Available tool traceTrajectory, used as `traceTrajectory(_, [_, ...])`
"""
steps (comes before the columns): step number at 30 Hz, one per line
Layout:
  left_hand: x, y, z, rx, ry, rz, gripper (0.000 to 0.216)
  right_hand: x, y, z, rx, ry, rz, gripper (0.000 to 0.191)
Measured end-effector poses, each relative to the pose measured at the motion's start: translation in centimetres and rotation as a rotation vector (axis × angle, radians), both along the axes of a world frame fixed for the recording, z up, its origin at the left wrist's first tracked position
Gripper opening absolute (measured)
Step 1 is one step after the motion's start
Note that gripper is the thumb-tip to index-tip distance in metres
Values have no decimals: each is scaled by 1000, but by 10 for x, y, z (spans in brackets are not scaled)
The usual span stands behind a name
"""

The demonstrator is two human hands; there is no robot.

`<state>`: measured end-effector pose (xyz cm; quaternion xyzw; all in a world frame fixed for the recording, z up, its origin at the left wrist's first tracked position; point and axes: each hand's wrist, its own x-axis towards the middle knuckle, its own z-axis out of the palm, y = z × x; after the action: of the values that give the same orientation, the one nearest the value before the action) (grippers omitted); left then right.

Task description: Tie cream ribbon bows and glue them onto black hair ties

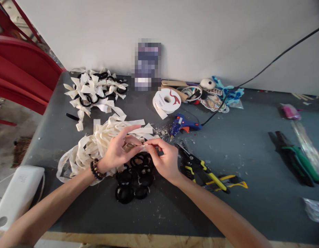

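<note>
My left hand (123, 146) and my right hand (164, 156) meet above the middle of the table. Thumbs and fingertips of both pinch a small piece of cream ribbon (144, 147); its exact shape is mostly hidden by the fingers. Beneath and left of my hands lies a loose heap of cream ribbon strips (87, 150). Several black hair ties (125, 193) sit in a cluster just below my fingers. To the right of my right hand, a pair of yellow-and-black pliers or cutters (200, 165) lies with its handles spread. A blue glue gun (183, 124) rests beyond.
Cream bows on black hair ties (94, 88) are piled at the back left. A ribbon spool (166, 100) stands near a blurred phone (148, 65). A black cord (273, 62) runs rightward. Green-handled pliers (296, 158) lie right; a white power bank (18, 196) is left.
</note>
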<state>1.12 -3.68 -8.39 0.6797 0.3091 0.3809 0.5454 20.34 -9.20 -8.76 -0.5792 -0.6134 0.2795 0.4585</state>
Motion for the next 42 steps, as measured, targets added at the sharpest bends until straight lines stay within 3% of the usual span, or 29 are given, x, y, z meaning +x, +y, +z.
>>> traceTrajectory(18, [1, 1, 5, -50, 25, 45, 73, 1, 0, -1, -49, 49, -23, 15])
traceTrajectory(27, [2, 3, 5, -139, 64, 59, 81, 1, 4, -4, -228, 367, -74, 20])
traceTrajectory(32, [2, 3, 7, -185, 67, 91, 81, 1, 2, 3, -197, 285, -11, 25])
traceTrajectory(36, [2, 3, 7, -200, 38, 38, 80, 0, 2, 3, -182, 194, -39, 13])
traceTrajectory(42, [-1, 5, 7, -260, -90, -63, 80, 3, 8, -3, -320, 506, 89, 21])
